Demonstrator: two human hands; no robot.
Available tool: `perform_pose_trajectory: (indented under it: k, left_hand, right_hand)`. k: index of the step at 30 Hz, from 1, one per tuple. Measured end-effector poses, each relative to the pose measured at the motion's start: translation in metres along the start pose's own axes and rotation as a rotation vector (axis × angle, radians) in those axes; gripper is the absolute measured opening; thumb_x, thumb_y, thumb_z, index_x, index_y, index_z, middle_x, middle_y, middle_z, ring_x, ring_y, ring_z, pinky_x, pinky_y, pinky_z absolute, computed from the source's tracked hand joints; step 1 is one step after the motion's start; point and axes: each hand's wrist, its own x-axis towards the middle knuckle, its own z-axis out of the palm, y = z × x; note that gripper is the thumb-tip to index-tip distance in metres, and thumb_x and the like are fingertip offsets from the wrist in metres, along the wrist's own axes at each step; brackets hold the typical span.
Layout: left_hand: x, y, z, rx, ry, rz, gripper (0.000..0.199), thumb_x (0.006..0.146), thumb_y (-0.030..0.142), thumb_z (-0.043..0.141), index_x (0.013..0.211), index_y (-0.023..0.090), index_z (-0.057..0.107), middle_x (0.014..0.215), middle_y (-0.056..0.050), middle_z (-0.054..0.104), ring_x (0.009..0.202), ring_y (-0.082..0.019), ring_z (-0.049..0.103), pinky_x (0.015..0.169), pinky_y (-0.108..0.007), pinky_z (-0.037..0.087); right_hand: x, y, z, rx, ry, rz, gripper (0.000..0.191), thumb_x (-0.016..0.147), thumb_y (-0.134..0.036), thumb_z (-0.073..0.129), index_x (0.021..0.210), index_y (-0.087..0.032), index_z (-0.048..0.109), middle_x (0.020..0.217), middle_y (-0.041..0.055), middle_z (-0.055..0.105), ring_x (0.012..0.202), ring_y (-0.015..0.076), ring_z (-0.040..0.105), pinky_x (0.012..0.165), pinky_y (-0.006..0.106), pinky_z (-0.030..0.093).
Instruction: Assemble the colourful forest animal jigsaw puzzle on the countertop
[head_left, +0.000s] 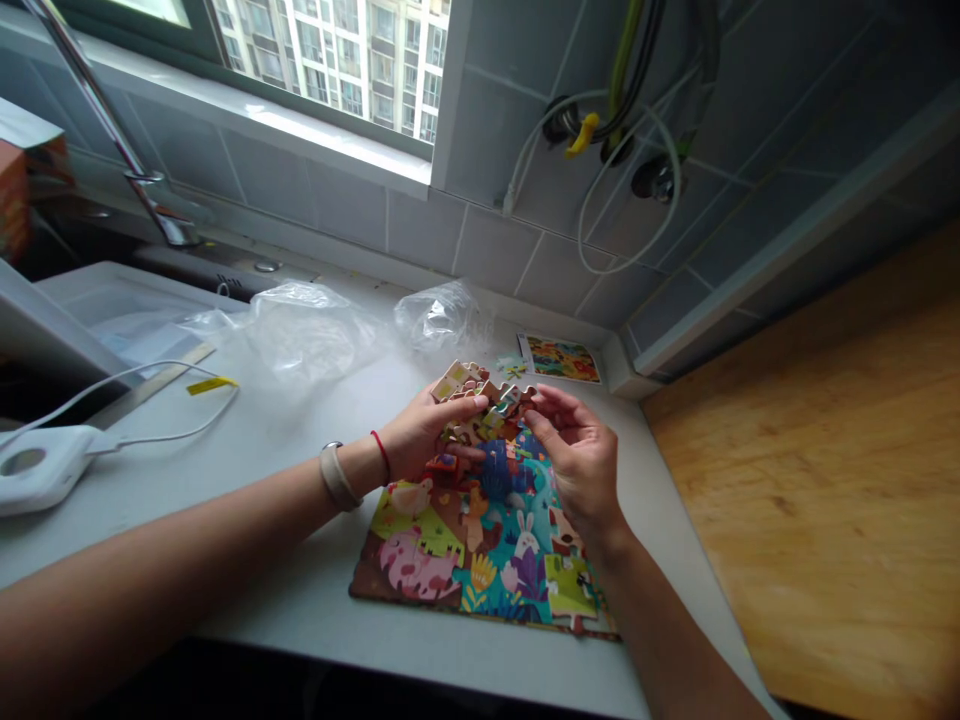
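A colourful animal jigsaw puzzle [495, 540] lies on the white counter, with a pink pig, a white rabbit and a hen on it. Above its far part, my left hand [431, 430] is closed on a bunch of puzzle pieces [480, 400], thumb on top and a finger beneath. My right hand [577, 450] has its thumb and forefinger pinched at the right end of the bunch, on a small piece. The two hands are close together, and the pieces hide the puzzle's far edge.
Beyond the hands lie a picture card [562, 359], a few loose pieces [511, 366] and crumpled clear plastic bags [307, 325]. On the left are a white device [45, 468] with a cable and a sink with a faucet [176, 228]. A wooden board [817, 450] stands right.
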Motion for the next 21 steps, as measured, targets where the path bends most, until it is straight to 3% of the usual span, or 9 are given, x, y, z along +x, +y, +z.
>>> perform_pose_trajectory:
  k: [6,8,11,13,15,17,21]
  left_hand:
    - [0.006,0.011,-0.005,-0.089,0.185,0.144,0.038,0.077,0.031,0.088,0.105,0.017,0.066,0.092,-0.005,0.072,0.074,-0.020,0.074,0.056,-0.030,0.066]
    - [0.007,0.013,-0.005,-0.101,0.225,0.148,0.037,0.077,0.031,0.086,0.104,0.017,0.066,0.093,-0.006,0.072,0.075,-0.021,0.075,0.052,-0.027,0.064]
    - [0.007,0.014,-0.005,-0.095,0.237,0.149,0.036,0.078,0.031,0.084,0.106,0.016,0.067,0.096,-0.008,0.072,0.078,-0.022,0.075,0.052,-0.028,0.065]
    - [0.007,0.013,-0.004,-0.090,0.236,0.144,0.034,0.079,0.030,0.084,0.105,0.016,0.067,0.091,-0.006,0.072,0.074,-0.021,0.075,0.053,-0.029,0.065]
    - [0.007,0.012,-0.004,-0.085,0.237,0.131,0.034,0.079,0.030,0.084,0.104,0.016,0.067,0.088,-0.006,0.071,0.069,-0.019,0.073,0.053,-0.028,0.064]
    - [0.007,0.012,-0.004,-0.081,0.233,0.127,0.035,0.078,0.031,0.085,0.105,0.016,0.068,0.089,-0.006,0.072,0.068,-0.019,0.073,0.051,-0.027,0.064]
    - [0.008,0.011,-0.005,-0.076,0.228,0.146,0.036,0.078,0.031,0.085,0.106,0.016,0.069,0.092,-0.007,0.072,0.071,-0.021,0.074,0.054,-0.030,0.065]
  right_hand:
    - [0.017,0.007,-0.017,0.110,0.082,0.053,0.026,0.080,-0.040,0.083,0.101,-0.025,0.077,0.100,0.0045,0.079,0.088,0.0206,0.073,0.087,0.038,0.062]
    - [0.018,0.009,-0.020,0.041,-0.021,0.095,0.027,0.081,-0.042,0.082,0.101,-0.024,0.077,0.098,0.0054,0.079,0.089,0.0218,0.074,0.088,0.038,0.061]
    - [0.014,0.010,-0.019,-0.143,-0.356,0.163,0.037,0.083,-0.044,0.081,0.114,-0.024,0.077,0.101,0.0077,0.081,0.090,0.0246,0.075,0.089,0.043,0.061]
    - [0.011,0.010,-0.016,-0.331,-0.503,0.079,0.038,0.085,-0.041,0.080,0.119,-0.025,0.076,0.110,0.0090,0.080,0.098,0.0267,0.074,0.095,0.047,0.059]
    - [0.011,0.009,-0.016,-0.520,-0.493,-0.112,0.031,0.088,-0.036,0.076,0.117,-0.026,0.077,0.119,0.0098,0.077,0.111,0.0282,0.070,0.105,0.048,0.054]
    - [0.014,0.007,-0.019,-0.638,-0.440,-0.242,0.023,0.092,-0.035,0.071,0.112,-0.025,0.078,0.117,0.0100,0.076,0.112,0.0275,0.069,0.105,0.045,0.052]
    - [0.016,-0.003,-0.030,-0.821,-0.542,-0.158,0.024,0.093,-0.048,0.073,0.094,-0.023,0.076,0.094,0.0068,0.076,0.087,0.0238,0.069,0.082,0.037,0.053]
